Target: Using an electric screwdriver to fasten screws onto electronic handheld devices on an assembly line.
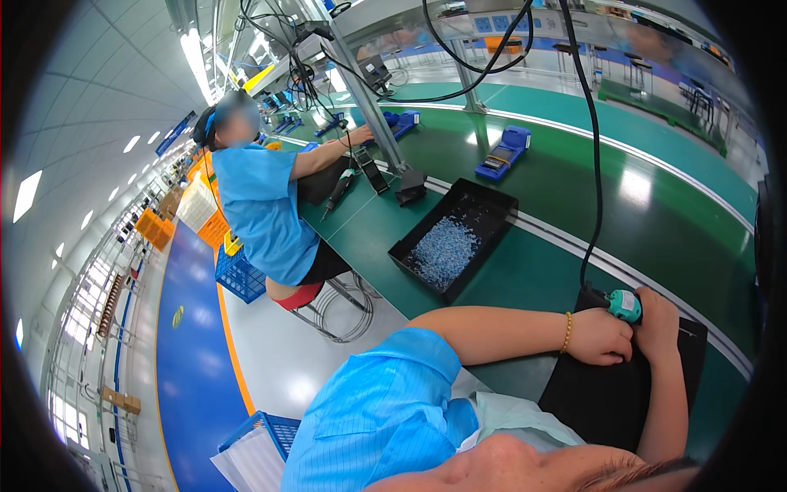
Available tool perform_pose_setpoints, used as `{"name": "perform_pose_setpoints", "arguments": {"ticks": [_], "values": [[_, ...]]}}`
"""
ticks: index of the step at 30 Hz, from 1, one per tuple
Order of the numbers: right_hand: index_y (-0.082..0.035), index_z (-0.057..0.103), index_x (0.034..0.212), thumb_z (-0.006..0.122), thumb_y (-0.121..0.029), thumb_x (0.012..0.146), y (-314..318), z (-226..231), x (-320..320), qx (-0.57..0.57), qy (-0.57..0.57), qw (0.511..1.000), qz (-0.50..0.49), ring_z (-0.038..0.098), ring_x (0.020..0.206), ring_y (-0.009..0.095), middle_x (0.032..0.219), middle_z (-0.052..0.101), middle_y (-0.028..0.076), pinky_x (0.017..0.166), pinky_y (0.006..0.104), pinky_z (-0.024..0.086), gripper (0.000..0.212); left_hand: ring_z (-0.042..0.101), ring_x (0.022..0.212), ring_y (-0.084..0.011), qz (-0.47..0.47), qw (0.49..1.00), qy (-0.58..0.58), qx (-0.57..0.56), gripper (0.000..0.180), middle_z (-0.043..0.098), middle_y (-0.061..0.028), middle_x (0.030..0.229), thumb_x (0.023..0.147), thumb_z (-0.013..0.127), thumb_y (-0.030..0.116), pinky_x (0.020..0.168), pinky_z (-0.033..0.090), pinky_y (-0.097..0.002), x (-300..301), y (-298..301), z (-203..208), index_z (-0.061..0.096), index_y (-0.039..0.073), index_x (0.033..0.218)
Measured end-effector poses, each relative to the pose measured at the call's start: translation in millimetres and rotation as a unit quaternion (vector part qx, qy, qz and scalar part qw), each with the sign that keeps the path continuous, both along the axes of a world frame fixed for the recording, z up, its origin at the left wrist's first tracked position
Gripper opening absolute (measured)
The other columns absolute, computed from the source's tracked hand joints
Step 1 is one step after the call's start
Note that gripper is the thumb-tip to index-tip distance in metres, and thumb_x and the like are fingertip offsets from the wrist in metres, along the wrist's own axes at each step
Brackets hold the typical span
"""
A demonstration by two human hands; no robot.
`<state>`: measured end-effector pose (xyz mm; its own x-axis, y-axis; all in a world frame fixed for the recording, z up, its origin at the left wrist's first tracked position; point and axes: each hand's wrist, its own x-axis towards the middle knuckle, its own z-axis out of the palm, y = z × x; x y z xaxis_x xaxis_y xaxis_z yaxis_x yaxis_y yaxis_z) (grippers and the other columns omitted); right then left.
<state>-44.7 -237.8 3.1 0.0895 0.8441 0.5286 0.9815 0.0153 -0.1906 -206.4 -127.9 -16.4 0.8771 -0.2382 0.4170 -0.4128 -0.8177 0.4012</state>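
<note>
At the near bench edge, left hand [602, 336] and right hand [656, 320] both close around a teal-capped tool [625, 305] over a black mat [611, 398]. Its hanging cable [592, 164] could snag; beyond, the black tray [492, 205] of small parts might spill.
</note>
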Motion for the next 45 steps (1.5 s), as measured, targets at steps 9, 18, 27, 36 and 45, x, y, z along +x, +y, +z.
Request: {"name": "perform_pose_setpoints", "arguments": {"ticks": [9, 18, 27, 36, 45], "values": [[-0.005, 0.060, 0.099, 0.078, -0.006, 0.066, 1.8, -0.2, 0.0, 0.008, -0.007, 1.000, 0.009, 0.064, 0.079, 0.038, 0.083, 0.065, 0.014, 0.066, 0.0463, 0.048, 0.038, 0.064, 0.087, -0.0249, 0.004, 1.000, 0.019, -0.006, 0.013, 0.061, -0.0034, 0.092, 0.089, 0.067, 0.024, 0.076, 0.052, -0.0418, -2.3, 0.7, 2.8, 0.073, 0.016, 0.099], [-0.005, 0.060, 0.099, 0.078, -0.007, 0.065, 3.2, 0.1, 0.5, 0.010, -0.008, 1.000, 0.012, 0.064, 0.079, 0.038, 0.083, 0.065, 0.014, 0.065, 0.0465, 0.048, 0.038, 0.064, 0.086, -0.0252, 0.000, 1.000, 0.007, -0.007, 0.013, 0.061, -0.0037, 0.091, 0.089, 0.068, 0.023, 0.076, 0.053, -0.0418, -0.9, 1.9, 0.4, 0.072, 0.016, 0.098], [-0.005, 0.061, 0.098, 0.078, -0.006, 0.066, 2.6, -2.3, 1.6, 0.015, 0.002, 1.000, 0.011, 0.064, 0.078, 0.038, 0.082, 0.065, 0.015, 0.065, 0.0464, 0.048, 0.036, 0.064, 0.086, -0.0249, 0.000, 1.000, 0.004, -0.006, 0.013, 0.061, -0.0038, 0.090, 0.089, 0.068, 0.022, 0.077, 0.053, -0.0410, -1.6, 1.5, 2.2, 0.072, 0.016, 0.098], [-0.005, 0.061, 0.098, 0.078, -0.007, 0.066, 2.1, -1.2, 0.8, 0.013, -0.006, 1.000, 0.013, 0.064, 0.078, 0.037, 0.082, 0.065, 0.014, 0.065, 0.0458, 0.048, 0.036, 0.063, 0.086, -0.0254, -0.005, 1.000, -0.003, -0.007, 0.013, 0.061, -0.0043, 0.090, 0.089, 0.067, 0.022, 0.077, 0.052, -0.0408, -1.7, 1.7, 1.2, 0.073, 0.015, 0.099], [-0.005, 0.061, 0.098, 0.077, -0.006, 0.068, 3.0, -1.4, 1.5, 0.005, 0.001, 1.000, 0.011, 0.064, 0.077, 0.037, 0.082, 0.065, 0.014, 0.065, 0.0451, 0.048, 0.034, 0.064, 0.086, -0.0254, -0.006, 1.000, -0.006, -0.006, 0.013, 0.061, -0.0042, 0.091, 0.089, 0.068, 0.022, 0.076, 0.053, -0.0410, -0.8, 2.1, 1.4, 0.072, 0.015, 0.099]]}}
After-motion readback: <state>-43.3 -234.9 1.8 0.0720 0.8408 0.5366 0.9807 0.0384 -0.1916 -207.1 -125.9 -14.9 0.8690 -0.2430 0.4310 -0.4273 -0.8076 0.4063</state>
